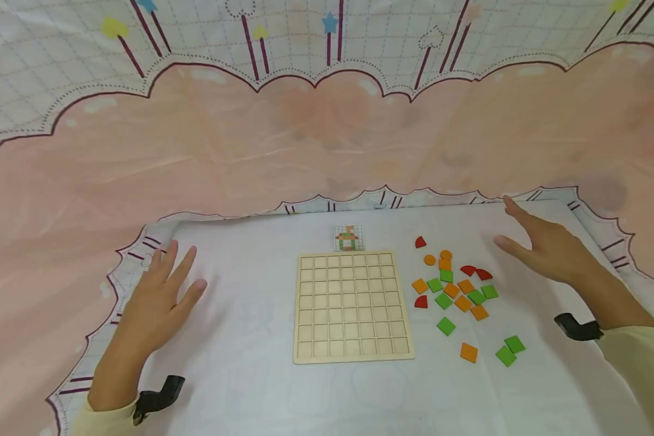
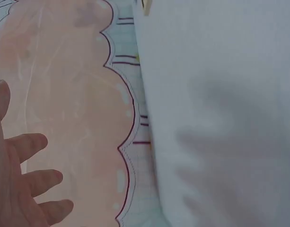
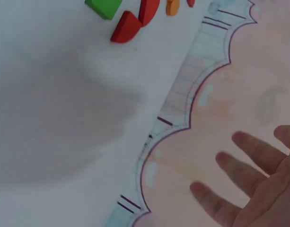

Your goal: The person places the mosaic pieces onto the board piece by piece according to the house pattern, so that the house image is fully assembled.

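A wooden grid board [image 1: 352,306] with square cells lies at the middle of the white surface, no pieces in its cells. Just behind it sits a small pattern card [image 1: 349,238] with a coloured picture on a grid. Right of the board are scattered orange squares [image 1: 469,352], green squares [image 1: 445,326], orange discs [image 1: 429,260] and red quarter-circle pieces [image 1: 421,301]. My left hand [image 1: 155,303] hovers left of the board, fingers spread, holding nothing. Beyond the pieces on the right, my right hand [image 1: 550,245] is raised with fingers extended, also holding nothing.
A white sheet [image 1: 240,387] covers the work area. Around it runs a peach cloth [image 1: 223,151] with scalloped cloud outlines. Each wrist wears a black strap mount, one on the left [image 1: 160,396] and one on the right [image 1: 578,327].
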Motion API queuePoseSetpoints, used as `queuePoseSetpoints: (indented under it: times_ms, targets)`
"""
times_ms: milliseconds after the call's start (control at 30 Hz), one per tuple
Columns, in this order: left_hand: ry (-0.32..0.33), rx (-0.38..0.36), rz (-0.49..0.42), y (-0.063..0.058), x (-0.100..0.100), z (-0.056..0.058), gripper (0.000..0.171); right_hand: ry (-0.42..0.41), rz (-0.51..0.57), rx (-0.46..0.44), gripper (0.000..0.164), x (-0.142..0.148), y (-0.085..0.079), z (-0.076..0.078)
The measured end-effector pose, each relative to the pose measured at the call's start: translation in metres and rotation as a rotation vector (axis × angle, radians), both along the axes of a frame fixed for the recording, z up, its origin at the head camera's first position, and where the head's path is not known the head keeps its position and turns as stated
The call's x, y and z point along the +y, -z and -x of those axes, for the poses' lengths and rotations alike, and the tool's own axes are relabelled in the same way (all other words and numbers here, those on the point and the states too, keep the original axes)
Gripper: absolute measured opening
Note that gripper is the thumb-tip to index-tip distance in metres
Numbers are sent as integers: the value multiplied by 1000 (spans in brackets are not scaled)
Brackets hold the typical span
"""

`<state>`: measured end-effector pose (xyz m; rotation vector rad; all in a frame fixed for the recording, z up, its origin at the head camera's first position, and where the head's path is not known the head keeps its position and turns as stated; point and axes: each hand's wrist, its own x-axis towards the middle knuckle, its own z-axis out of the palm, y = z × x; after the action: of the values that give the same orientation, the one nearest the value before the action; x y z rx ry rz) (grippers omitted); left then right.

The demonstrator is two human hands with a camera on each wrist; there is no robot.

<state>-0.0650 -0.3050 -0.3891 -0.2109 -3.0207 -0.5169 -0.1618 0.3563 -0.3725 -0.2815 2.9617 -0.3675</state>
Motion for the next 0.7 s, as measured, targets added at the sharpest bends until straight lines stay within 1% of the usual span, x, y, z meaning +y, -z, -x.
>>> queuePoseSetpoints:
  times_ms: [67, 167, 233, 367, 467, 533, 633, 700]
  targets:
    - [17, 4, -94, 6, 6, 1, 66, -13, 47, -17, 86, -4, 5, 5]
    - [37, 18, -195, 17, 18, 2, 62, -13, 125, -70, 80, -11, 12, 13]
    - [53, 33, -242, 25, 27, 4, 59, -7, 160, -105, 77, -16, 16, 18]
    - [88, 61, -307, 42, 47, 7, 53, 3, 210, -164, 73, -25, 24, 26]
    - [106, 43, -351, 53, 63, 11, 49, 0, 232, -203, 69, -31, 31, 32]
    - [112, 16, -382, 58, 74, 13, 47, 0, 238, -224, 67, -35, 36, 35]
    - [123, -19, -425, 65, 89, 17, 44, -11, 231, -236, 60, -38, 44, 40]
    - [135, -49, -469, 68, 97, 20, 43, -22, 224, -233, 55, -40, 50, 42]
